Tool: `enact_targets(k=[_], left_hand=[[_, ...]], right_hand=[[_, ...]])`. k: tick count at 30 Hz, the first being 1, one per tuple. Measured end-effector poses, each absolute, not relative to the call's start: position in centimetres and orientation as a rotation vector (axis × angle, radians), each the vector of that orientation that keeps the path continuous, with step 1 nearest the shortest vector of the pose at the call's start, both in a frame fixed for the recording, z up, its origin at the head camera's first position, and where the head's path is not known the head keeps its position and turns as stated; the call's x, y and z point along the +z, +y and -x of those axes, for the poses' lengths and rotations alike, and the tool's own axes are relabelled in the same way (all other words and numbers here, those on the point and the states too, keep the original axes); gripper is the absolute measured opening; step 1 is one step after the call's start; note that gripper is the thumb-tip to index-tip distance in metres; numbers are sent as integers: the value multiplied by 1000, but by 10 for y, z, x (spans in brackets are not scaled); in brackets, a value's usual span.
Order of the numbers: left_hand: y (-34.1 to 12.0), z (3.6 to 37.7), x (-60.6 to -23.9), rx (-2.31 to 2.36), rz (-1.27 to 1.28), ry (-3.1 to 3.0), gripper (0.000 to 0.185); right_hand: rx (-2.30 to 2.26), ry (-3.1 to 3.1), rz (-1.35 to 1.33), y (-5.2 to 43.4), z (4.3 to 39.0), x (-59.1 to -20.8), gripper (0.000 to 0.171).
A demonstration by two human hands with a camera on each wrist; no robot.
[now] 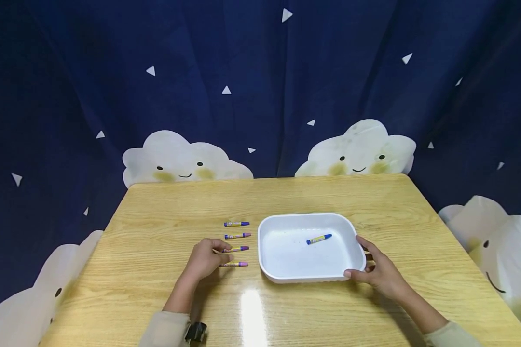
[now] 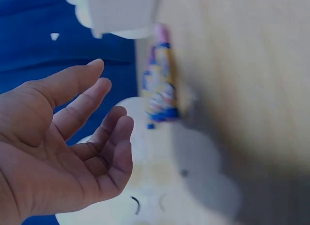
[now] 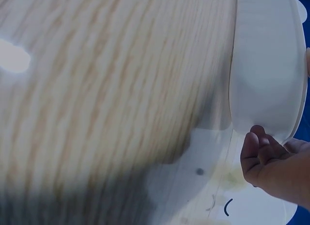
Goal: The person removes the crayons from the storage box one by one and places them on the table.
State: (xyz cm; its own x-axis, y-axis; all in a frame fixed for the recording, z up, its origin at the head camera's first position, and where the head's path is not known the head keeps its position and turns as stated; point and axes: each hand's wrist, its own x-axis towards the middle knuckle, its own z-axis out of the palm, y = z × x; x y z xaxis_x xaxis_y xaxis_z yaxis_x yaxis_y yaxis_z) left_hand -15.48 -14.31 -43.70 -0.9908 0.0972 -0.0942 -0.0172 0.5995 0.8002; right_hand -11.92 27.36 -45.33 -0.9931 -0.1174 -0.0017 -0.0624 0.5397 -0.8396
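Note:
My left hand (image 1: 205, 259) hovers over the left ends of a dark purple crayon (image 1: 242, 248) and a pink crayon (image 1: 241, 264) on the table. In the left wrist view its fingers are loosely bent and grip nothing; crayons (image 2: 165, 80) lie beyond the fingertips. Behind them sit a lilac crayon (image 1: 239, 236) and a blue crayon (image 1: 236, 224) in the same column. To the right stands a white tray (image 1: 286, 262) with one blue crayon (image 1: 319, 239) inside. My right hand (image 1: 383, 273) holds the tray's right end, its curled fingers against the outer wall.
The wooden table (image 1: 178, 202) backs onto a dark blue curtain (image 1: 260, 72) with white triangles and smiling clouds. A black band (image 1: 196, 332) is at my left sleeve. Light glares off the table in front of the tray.

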Motion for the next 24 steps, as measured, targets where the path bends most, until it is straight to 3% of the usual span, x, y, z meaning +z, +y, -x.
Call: enact_targets(k=[9,24], left_hand=[[-113,163,-414,1471,-198,2708,18],[-60,179,-407,1685,-519,2545,28]], right_hand=[[-1500,2697,168,274,118,-454,96],[-1490,2714,168,274,118,-456,95]])
